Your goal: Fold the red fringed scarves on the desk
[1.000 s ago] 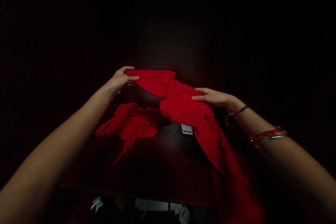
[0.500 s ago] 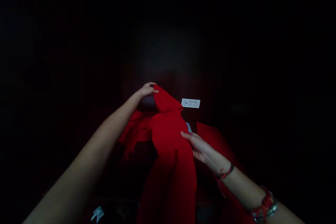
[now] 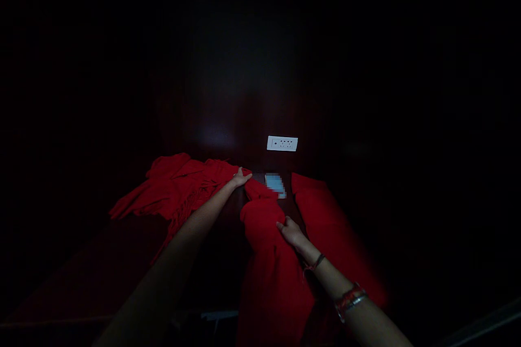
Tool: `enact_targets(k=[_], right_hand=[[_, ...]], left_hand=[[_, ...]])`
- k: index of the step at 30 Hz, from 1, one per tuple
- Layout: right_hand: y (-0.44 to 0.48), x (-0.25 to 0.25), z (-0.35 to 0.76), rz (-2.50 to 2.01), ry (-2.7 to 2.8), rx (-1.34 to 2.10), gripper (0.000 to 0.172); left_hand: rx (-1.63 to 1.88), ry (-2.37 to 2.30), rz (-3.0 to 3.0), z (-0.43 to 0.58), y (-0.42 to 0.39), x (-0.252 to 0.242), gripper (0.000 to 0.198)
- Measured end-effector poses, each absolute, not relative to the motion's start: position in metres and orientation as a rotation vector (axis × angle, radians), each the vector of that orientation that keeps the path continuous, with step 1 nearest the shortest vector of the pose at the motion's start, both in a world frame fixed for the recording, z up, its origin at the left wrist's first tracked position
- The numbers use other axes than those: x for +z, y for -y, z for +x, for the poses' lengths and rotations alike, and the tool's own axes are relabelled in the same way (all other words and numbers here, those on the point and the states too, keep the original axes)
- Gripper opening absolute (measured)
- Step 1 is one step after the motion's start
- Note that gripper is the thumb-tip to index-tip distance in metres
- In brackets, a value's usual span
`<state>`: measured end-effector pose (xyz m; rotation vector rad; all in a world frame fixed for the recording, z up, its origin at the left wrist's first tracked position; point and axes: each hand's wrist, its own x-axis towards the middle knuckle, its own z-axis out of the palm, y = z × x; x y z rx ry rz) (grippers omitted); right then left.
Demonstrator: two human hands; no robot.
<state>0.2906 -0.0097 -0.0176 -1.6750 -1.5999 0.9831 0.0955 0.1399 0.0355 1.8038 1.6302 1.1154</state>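
A long red scarf hangs from the dark table toward me over its front edge. My left hand is closed on its far end, which is bunched and folded near the back of the table. Nearer to me, my right hand grips the same scarf by its right side, thumb on top. Just left of my left hand lies a crumpled red scarf with fringes. To the right of my right hand, a flat, folded red cloth stretches along the table.
A blurred light-blue flat object lies at the table's back, between the scarf and the folded cloth. A white socket panel sits on the dark wall behind. The table's front edge shows at lower left. Surroundings are very dark.
My left hand has lowered the scarf's far end from above the table toward its back. My right hand still holds the side. The light-blue object and the fringed scarf now show more fully.
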Motion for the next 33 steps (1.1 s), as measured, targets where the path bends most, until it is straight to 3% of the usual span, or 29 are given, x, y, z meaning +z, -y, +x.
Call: enact_targets(k=[3,8,13,19,25,29,33], right_hand=[[0.008,-0.006,0.294,-1.945,1.851,0.731,0.042],[0.002,0.006,0.285,-1.778,1.887,0.578,0.055],[-0.009,-0.013,0.281,-1.763,1.55,0.696,0.05],[-0.008,-0.025,0.287,-1.692,1.281,0.798,0.045],[0.06,-0.008,0.259,-1.489,1.903,0.266,0.051],[0.094,-0.02,0.249,-1.432,2.408,0.336,0.049],[0.095,-0.027,0.258,-1.459,2.469,0.435,0.044]], left_hand=[[1.03,-1.674,1.772,0.081,-0.109,0.018,0.054],[0.752,-1.269,1.655,0.057,-0.039,-0.019,0.04],[0.801,-1.068,1.512,0.057,-0.023,-0.032,0.02],[0.948,-0.967,1.403,0.069,-0.041,-0.029,0.017],[0.991,-1.046,1.579,0.08,-0.05,-0.039,0.009],[1.039,-1.161,1.713,0.078,-0.054,-0.038,0.007],[0.996,-1.284,1.818,0.077,-0.054,-0.032,0.009]])
